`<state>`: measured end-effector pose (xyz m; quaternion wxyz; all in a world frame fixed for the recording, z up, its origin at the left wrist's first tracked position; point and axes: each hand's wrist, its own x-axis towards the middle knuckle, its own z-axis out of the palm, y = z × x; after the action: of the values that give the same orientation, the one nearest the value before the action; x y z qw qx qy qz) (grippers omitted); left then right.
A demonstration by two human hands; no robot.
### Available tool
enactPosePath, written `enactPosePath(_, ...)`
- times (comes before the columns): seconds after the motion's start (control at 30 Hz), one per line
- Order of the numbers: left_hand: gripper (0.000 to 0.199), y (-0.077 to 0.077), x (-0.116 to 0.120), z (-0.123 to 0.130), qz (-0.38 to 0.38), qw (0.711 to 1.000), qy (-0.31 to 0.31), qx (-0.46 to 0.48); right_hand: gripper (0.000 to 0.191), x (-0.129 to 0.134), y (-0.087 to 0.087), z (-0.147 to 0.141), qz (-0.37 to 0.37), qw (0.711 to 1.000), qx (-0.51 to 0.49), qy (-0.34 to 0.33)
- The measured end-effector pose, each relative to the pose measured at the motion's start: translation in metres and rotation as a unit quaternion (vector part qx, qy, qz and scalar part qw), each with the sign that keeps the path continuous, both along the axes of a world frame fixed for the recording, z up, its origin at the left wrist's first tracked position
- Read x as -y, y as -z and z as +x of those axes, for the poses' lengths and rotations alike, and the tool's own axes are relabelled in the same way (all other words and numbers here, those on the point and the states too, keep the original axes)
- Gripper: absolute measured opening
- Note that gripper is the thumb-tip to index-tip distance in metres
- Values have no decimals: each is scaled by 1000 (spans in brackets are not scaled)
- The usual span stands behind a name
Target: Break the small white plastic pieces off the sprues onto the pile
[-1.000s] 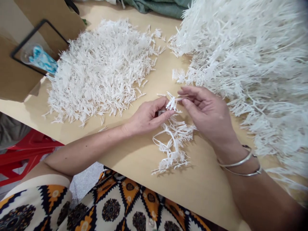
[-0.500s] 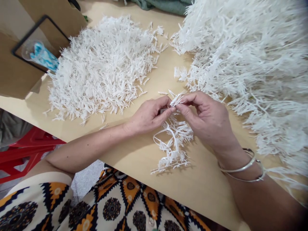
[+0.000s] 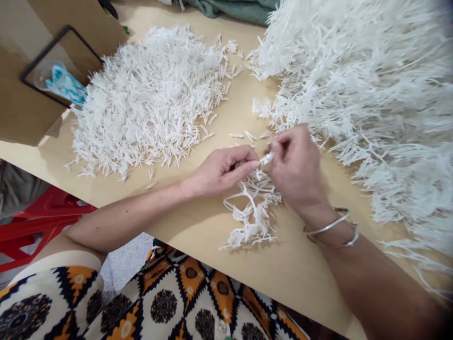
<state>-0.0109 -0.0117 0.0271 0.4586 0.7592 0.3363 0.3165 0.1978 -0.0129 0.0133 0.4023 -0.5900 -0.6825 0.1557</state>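
Observation:
My left hand pinches a small white plastic piece between thumb and forefinger. Close beside it, my right hand is curled with its fingers closed at the other side of that piece; motion blurs its fingertips. Below the hands, a tangle of white branching plastic strands lies on the table. A few loose white slivers rest just beyond my fingers.
A heap of short white pieces spreads at the left. At the right stands a larger mass of long white strands. A cardboard box, with a plastic cup against it, is at the far left; a red stool sits below the table edge.
My right hand has turned and closed into a tighter curl, a little higher. The fan of white strands between my fingertips has given way to a small clump. The left hand stays nearly in place.

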Motion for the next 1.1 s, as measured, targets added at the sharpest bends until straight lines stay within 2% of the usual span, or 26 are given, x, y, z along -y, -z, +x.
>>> enactPosePath(0.07,37,-1,4,2,-23,999,21,13,6,-7,-1,12,0,999,-37,33)
enactPosePath(0.13,37,0,6,3,-40,999,6,31,9,-10,-2,18,2,997,-71,26)
enactPosePath(0.33,36,0,5,2,-50,997,-31,42,20,3,-16,-2,-26,979,-181,-90)
enactPosePath(0.47,38,0,3,3,-37,997,-31,53,24,8,-30,-5,-121,962,-214,-117)
enactPosePath(0.53,38,2,3,3,-33,997,-27,66,19,8,-32,-4,-171,952,-215,-135)
enactPosePath(0.6,37,3,2,3,-36,997,-28,66,13,6,-32,-4,-185,945,-229,-140)
enactPosePath(0.83,41,0,2,2,-70,996,-30,47,6,2,-22,0,-155,949,-231,-146)
enactPosePath(0.9,41,-2,1,1,-75,996,-31,39,4,3,-20,0,-116,966,-188,-138)
enactPosePath(1.0,40,-4,-1,0,-79,996,-27,31,3,8,-21,-3,-17,992,-68,-109)
enactPosePath(1.1,40,-4,-4,-1,-88,995,-18,39,7,12,-23,-9,51,992,1,-116)
